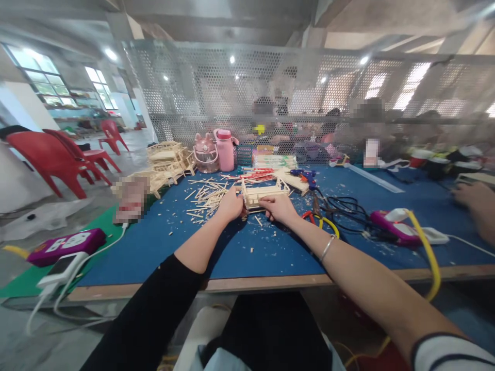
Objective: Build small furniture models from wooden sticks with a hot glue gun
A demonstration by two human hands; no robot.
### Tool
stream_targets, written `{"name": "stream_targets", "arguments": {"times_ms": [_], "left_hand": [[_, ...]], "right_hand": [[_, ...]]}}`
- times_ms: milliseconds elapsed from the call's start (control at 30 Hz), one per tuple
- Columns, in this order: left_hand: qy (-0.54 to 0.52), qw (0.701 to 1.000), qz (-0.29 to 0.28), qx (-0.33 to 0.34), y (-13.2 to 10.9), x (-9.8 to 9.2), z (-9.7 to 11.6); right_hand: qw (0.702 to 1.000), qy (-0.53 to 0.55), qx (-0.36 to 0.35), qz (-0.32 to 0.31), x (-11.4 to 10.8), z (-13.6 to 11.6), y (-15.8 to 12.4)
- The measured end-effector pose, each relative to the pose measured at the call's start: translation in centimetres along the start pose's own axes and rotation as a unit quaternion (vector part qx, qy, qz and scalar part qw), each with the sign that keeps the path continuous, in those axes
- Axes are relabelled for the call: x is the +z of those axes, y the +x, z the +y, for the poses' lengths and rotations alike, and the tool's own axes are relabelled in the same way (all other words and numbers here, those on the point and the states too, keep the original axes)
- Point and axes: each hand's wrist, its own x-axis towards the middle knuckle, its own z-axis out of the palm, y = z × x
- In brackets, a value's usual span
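Note:
A small model made of pale wooden sticks (260, 194) is held just above the blue tabletop. My left hand (232, 204) grips its left end, fingers closed around the corner. At its front right, my right hand (279, 207) pinches the lower front edge; whether a loose stick is also between those fingertips cannot be made out. Loose wooden sticks (204, 198) lie scattered beside my left hand. Behind the model are red-and-white packets (257, 175) and a flat bundle of wood pieces (296, 181). Pliers with red and yellow handles (325, 222) rest to the right of my right hand.
Finished wooden models (168, 159) are stacked at the left. A pink bottle (226, 152) stands before the perforated metal screen (232, 98). A blue glue gun (303, 174), black cables (344, 206) and a purple power strip (394, 226) lie rightward. Another person's hand (474, 198) is at far right.

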Motion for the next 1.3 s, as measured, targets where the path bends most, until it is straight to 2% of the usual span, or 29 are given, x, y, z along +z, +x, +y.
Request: {"name": "stream_targets", "arguments": {"times_ms": [300,467,533,700,800,933,1067,1167,1300], "left_hand": [[-0.005,1.0,0.004,-0.003,0.0,0.1,0.0],[0.058,0.991,0.111,0.047,0.8,-0.3,-0.7],[0.065,0.988,0.126,0.061,0.9,-0.3,-0.8],[0.035,0.997,0.066,0.034,0.2,0.2,-0.1],[0.053,0.996,0.067,0.039,0.1,0.3,0.0],[0.109,0.98,0.133,0.103,0.3,-0.1,-0.1],[0.095,0.949,0.206,0.218,0.1,-0.7,0.4],[0.073,0.929,0.202,0.3,-0.5,-1.0,1.0],[0.065,0.929,0.153,0.331,-1.1,-1.0,1.4]], "right_hand": [[1.0,-0.005,-0.014,-0.003,0.1,0.4,0.2],[1.0,0.014,-0.009,-0.002,0.3,0.8,0.5],[1.0,0.02,-0.01,-0.002,0.5,1.0,0.5],[0.999,-0.013,-0.032,-0.002,0.4,1.1,0.5],[0.996,-0.059,-0.071,0.007,0.2,1.1,0.5],[0.99,-0.094,-0.099,0.019,0.0,1.3,0.7],[0.99,-0.099,-0.095,0.018,0.1,1.4,0.9],[0.989,-0.104,-0.099,0.018,0.1,1.5,0.9],[0.988,-0.116,-0.101,0.019,0.1,1.6,0.9]]}}
